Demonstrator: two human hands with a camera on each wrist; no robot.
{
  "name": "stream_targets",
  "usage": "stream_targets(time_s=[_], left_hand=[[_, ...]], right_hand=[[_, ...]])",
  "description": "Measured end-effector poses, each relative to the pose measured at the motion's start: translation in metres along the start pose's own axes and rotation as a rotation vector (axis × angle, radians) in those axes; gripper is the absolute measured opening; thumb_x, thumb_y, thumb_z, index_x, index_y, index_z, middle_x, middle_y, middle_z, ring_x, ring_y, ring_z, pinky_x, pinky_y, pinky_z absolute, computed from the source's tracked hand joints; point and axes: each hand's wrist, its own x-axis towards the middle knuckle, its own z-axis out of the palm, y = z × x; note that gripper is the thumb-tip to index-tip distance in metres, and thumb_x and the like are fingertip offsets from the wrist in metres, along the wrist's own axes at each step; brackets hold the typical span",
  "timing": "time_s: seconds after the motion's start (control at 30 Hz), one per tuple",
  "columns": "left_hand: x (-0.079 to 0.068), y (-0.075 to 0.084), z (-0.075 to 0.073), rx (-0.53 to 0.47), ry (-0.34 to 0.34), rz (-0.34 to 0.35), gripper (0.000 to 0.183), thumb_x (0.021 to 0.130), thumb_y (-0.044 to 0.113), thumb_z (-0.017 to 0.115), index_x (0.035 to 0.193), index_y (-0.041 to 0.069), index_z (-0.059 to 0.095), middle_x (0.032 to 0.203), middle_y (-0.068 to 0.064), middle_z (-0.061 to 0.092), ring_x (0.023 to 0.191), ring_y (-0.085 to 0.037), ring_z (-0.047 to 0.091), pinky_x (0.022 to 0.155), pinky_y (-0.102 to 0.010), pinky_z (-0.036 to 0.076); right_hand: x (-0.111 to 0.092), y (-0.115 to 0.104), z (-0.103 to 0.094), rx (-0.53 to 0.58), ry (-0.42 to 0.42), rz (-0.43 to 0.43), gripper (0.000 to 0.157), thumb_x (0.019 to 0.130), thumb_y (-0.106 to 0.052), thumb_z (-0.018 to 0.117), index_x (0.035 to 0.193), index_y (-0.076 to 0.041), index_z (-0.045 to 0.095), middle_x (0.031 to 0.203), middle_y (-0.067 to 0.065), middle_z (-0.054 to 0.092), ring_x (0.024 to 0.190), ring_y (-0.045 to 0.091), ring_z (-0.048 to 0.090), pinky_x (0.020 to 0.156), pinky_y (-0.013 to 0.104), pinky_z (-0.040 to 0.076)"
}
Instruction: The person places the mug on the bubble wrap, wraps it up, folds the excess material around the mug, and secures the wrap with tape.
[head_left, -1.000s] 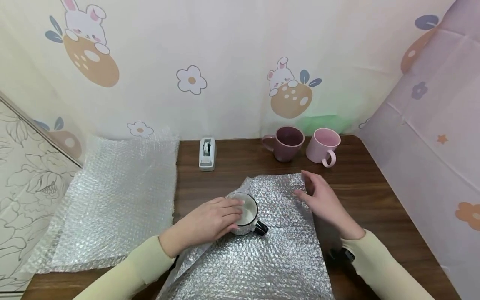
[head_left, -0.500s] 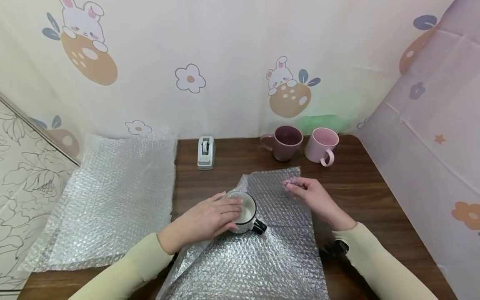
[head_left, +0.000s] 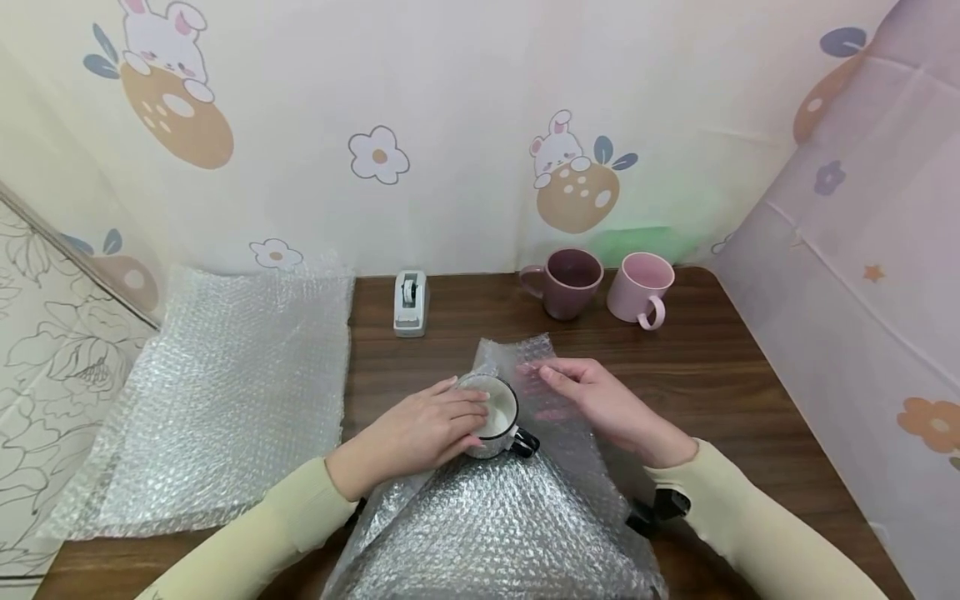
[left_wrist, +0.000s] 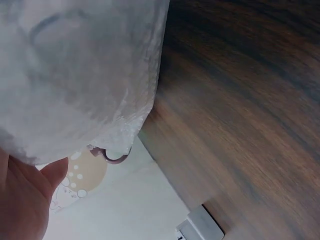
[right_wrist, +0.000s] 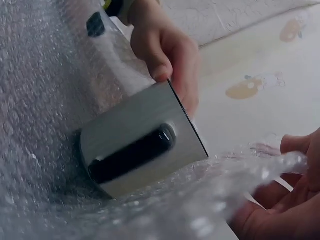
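A white enamel-look mug (head_left: 498, 411) with a black rim and black handle (head_left: 524, 442) stands upright on a sheet of bubble wrap (head_left: 480, 525). My left hand (head_left: 423, 429) holds the mug at its left rim, fingers reaching over the opening and thumb at the near side; part of the wrap lies up against the mug there. In the right wrist view that thumb meets the rim of the mug (right_wrist: 130, 130). My right hand (head_left: 600, 404) pinches the wrap's right edge and lifts it beside the mug. The left wrist view shows wrap (left_wrist: 75, 90) covering the mug's side.
More bubble wrap (head_left: 240, 400) lies flat on the left. Along the back stand a white tape dispenser (head_left: 410, 304), a maroon mug (head_left: 572, 287) and a pink mug (head_left: 637, 287). A patterned curtain (head_left: 450, 200) hangs behind the wooden table (head_left: 720, 358).
My right hand has taken hold of the wrap's right edge and moved left with it, folding that side up towards the mug. My left hand stays at the mug.
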Motion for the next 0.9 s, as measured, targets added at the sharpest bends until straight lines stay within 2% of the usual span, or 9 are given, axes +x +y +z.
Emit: stream_targets(time_s=[0.2,0.33,0.4,0.5,0.6,0.7,0.73,0.8,0.9], left_hand=[[0.001,-0.001,0.004,-0.043,0.050,0.004,0.036,0.097,0.032,0.064,0.122,0.007,0.068,0.126,-0.004,0.067,0.131,-0.021,0.051,0.116,-0.046,0.027],[0.002,-0.003,0.007,-0.152,0.123,-0.003,0.037,0.094,0.028,0.068,0.121,0.003,0.065,0.129,-0.010,0.063,0.131,-0.023,0.051,0.115,-0.041,0.029],[0.002,-0.004,0.009,-0.234,0.192,-0.036,0.040,0.091,0.027,0.073,0.119,0.002,0.062,0.131,-0.013,0.059,0.128,-0.025,0.051,0.113,-0.036,0.033],[0.002,-0.005,0.012,-0.365,0.318,-0.109,0.057,0.081,0.027,0.083,0.120,0.000,0.052,0.134,-0.017,0.047,0.126,-0.027,0.050,0.108,-0.031,0.040],[0.003,-0.006,0.016,-0.488,0.436,-0.156,0.084,0.070,0.025,0.092,0.130,-0.001,0.040,0.143,-0.021,0.033,0.131,-0.034,0.044,0.105,-0.038,0.044],[0.004,-0.007,0.018,-0.568,0.497,-0.146,0.108,0.063,0.022,0.096,0.143,0.004,0.026,0.154,-0.023,0.019,0.139,-0.038,0.034,0.100,-0.047,0.047],[0.005,-0.008,0.018,-0.584,0.507,-0.133,0.114,0.062,0.021,0.097,0.146,0.005,0.022,0.156,-0.024,0.015,0.141,-0.039,0.031,0.101,-0.049,0.046],[0.005,-0.009,0.017,-0.548,0.510,-0.128,0.120,0.062,0.025,0.097,0.150,0.007,0.018,0.158,-0.023,0.014,0.143,-0.039,0.027,0.102,-0.051,0.044],[0.006,-0.011,0.015,-0.457,0.488,-0.120,0.116,0.063,0.034,0.095,0.149,0.005,0.024,0.158,-0.022,0.020,0.144,-0.036,0.027,0.110,-0.049,0.036]], right_hand=[[-0.001,-0.001,0.006,0.099,-0.031,-0.007,0.051,0.108,-0.028,0.044,0.141,0.010,0.046,0.141,0.020,0.052,0.124,0.019,0.055,0.092,0.051,0.052],[-0.003,-0.002,0.004,0.098,-0.071,-0.026,0.063,0.109,-0.039,0.037,0.143,0.013,0.040,0.145,0.023,0.048,0.125,0.017,0.054,0.094,0.049,0.051],[-0.004,-0.003,0.003,0.077,-0.091,-0.037,0.067,0.109,-0.044,0.030,0.144,0.013,0.039,0.146,0.025,0.046,0.125,0.017,0.054,0.094,0.047,0.052],[-0.004,-0.003,0.003,0.042,-0.119,-0.058,0.069,0.109,-0.045,0.021,0.144,0.011,0.040,0.147,0.025,0.045,0.127,0.019,0.053,0.093,0.045,0.052],[-0.003,-0.002,0.004,0.033,-0.147,-0.076,0.065,0.110,-0.041,0.020,0.143,0.009,0.043,0.146,0.026,0.045,0.129,0.023,0.051,0.094,0.048,0.051],[-0.004,-0.002,0.005,0.018,-0.164,-0.095,0.061,0.111,-0.036,0.020,0.143,0.010,0.043,0.145,0.027,0.045,0.132,0.028,0.048,0.095,0.049,0.050],[-0.004,-0.002,0.005,0.010,-0.165,-0.099,0.060,0.111,-0.035,0.020,0.143,0.011,0.042,0.145,0.027,0.046,0.133,0.031,0.047,0.096,0.049,0.050],[-0.005,-0.002,0.006,-0.002,-0.165,-0.105,0.059,0.111,-0.034,0.021,0.143,0.012,0.041,0.145,0.028,0.046,0.135,0.036,0.043,0.097,0.048,0.050],[-0.005,-0.003,0.007,-0.023,-0.162,-0.100,0.058,0.111,-0.034,0.022,0.144,0.011,0.041,0.146,0.026,0.046,0.136,0.039,0.040,0.097,0.046,0.050]])
